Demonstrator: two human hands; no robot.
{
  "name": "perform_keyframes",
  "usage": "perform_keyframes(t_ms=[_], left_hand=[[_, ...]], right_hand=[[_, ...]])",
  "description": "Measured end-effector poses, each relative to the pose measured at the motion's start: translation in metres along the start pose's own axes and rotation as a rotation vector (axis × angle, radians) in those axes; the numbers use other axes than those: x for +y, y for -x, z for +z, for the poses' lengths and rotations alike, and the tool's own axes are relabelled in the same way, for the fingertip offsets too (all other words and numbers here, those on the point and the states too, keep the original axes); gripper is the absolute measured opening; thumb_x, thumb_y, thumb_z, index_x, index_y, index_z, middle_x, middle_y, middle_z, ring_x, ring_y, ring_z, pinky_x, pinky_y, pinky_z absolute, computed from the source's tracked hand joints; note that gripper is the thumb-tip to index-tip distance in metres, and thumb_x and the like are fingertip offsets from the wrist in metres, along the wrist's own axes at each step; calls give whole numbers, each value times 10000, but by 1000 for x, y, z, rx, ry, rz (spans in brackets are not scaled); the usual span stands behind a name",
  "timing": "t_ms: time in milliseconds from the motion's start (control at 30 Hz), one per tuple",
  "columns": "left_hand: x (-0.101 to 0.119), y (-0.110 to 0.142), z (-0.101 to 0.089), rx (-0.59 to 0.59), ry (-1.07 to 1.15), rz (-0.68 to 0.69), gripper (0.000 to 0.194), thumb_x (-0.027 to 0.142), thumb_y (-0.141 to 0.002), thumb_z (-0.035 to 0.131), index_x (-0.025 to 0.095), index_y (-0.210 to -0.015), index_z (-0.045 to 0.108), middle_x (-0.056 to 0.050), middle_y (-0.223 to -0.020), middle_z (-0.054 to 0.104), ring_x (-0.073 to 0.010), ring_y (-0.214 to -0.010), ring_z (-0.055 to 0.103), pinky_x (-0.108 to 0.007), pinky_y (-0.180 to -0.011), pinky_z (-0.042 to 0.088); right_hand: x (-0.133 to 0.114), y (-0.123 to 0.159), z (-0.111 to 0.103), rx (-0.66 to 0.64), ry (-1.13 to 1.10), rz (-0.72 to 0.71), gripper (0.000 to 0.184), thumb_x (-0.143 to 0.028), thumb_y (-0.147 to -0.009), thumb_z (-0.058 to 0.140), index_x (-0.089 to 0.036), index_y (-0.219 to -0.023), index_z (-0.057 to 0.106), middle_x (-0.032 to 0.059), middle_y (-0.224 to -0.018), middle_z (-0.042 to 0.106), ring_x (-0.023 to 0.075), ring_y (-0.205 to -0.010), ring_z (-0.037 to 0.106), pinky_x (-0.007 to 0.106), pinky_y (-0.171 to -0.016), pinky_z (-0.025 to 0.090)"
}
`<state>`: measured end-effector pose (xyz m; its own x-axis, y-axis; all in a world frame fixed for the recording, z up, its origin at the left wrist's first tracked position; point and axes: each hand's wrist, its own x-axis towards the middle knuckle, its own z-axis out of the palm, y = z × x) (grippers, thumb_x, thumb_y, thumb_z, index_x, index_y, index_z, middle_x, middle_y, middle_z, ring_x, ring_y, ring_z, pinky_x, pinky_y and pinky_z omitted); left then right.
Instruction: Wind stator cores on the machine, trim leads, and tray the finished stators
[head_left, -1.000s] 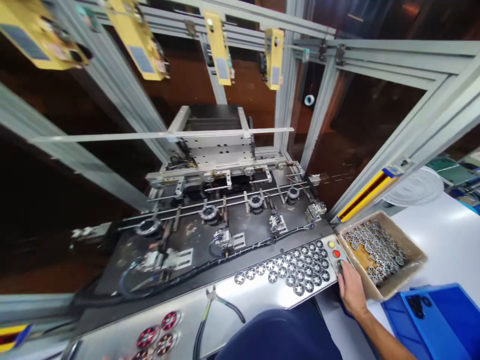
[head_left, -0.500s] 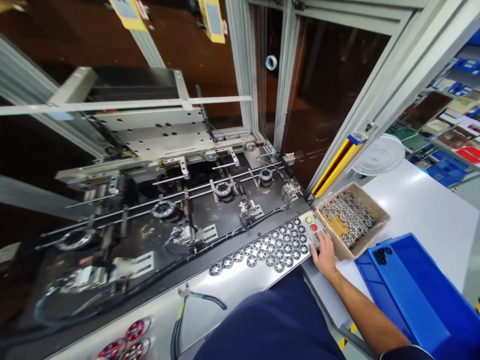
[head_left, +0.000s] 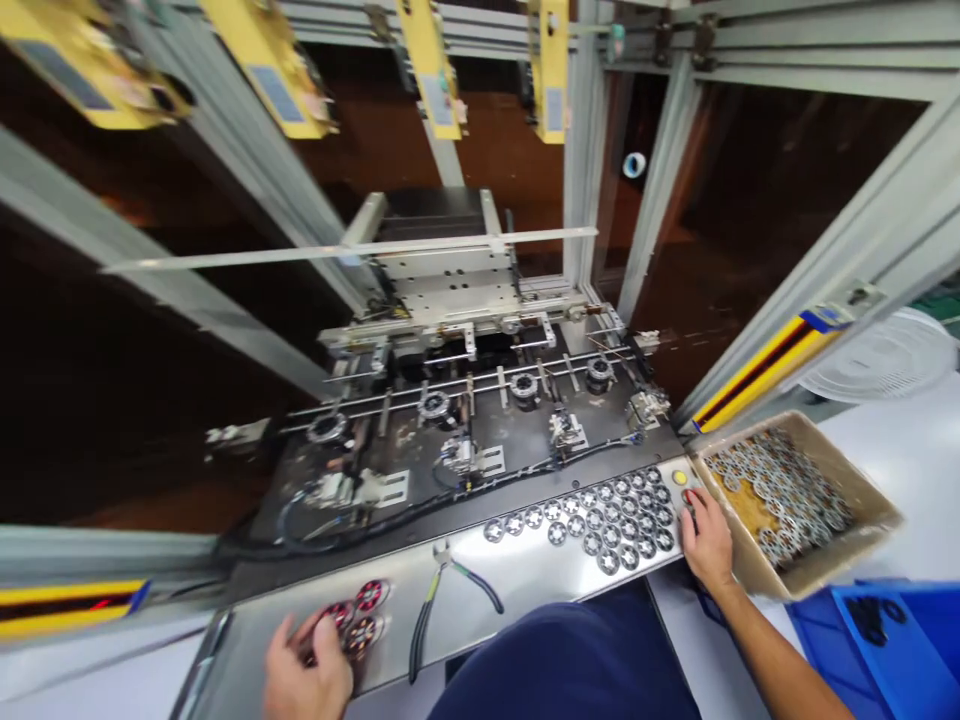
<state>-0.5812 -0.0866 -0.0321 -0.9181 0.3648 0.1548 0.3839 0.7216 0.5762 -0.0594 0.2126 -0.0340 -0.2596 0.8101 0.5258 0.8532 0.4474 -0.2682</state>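
Note:
At the lower left, my left hand [head_left: 309, 672] has its fingers and thumb closed around a dark round part, apparently a wound motor stator. Beside it on the metal ledge [head_left: 262, 625] lie several red- and copper-wound stators [head_left: 370, 596]. My right hand [head_left: 706, 545] rests at the button panel at the ledge's right end, fingertips at the red button [head_left: 688, 495] and holding nothing. A yellow button [head_left: 679, 477] shows just above them. Left of that hand, rows of bare grey stator cores [head_left: 611, 513] lie flat. Green-and-black handled cutting pliers [head_left: 424, 618] lie splayed mid-ledge.
Behind the ledge stands a machine bed [head_left: 517, 445] with several round stations and rods, inside an aluminium frame. A cardboard box [head_left: 874, 520] of metal cores sits at the right, above a blue bin [head_left: 926, 640]. Yellow light-curtain bars [head_left: 750, 375] flank the opening.
The view has swung left, bringing my left hand into full view at the wound stators. My right hand has shifted up the panel to the red button.

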Motion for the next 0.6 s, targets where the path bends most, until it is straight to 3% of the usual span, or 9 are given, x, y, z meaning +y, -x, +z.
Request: perform_keyframes(t_ms=[100,267,600], left_hand=[[1,1,6,21,-7,-61,636,559,-864,405,110,-1288,556,-197,-1142,679,-385,-1070,640,-524,-936,496],[0,2,9,15,14,-42,541,530,-856,406,145,-1166,627,-165,-1124,711,-325,-1086,642,-437,-971,491],[2,2,7,0,-7,-48,514,510,-877,410,132,-1139,640,-180,-1105,712,-335,-1053,637,-457,-936,494]], right_hand=[[3,-2,5,20,-9,-32,421,-402,-996,422,-111,-1224,625,205,-1237,629,346,-1124,613,519,-959,514],[10,-4,10,50,-29,-81,497,-463,-986,412,-74,-1188,648,227,-1178,648,373,-1082,624,528,-946,506],[13,0,12,43,-34,-63,498,-473,-982,413,-87,-1192,647,218,-1198,648,366,-1099,619,519,-960,497]])
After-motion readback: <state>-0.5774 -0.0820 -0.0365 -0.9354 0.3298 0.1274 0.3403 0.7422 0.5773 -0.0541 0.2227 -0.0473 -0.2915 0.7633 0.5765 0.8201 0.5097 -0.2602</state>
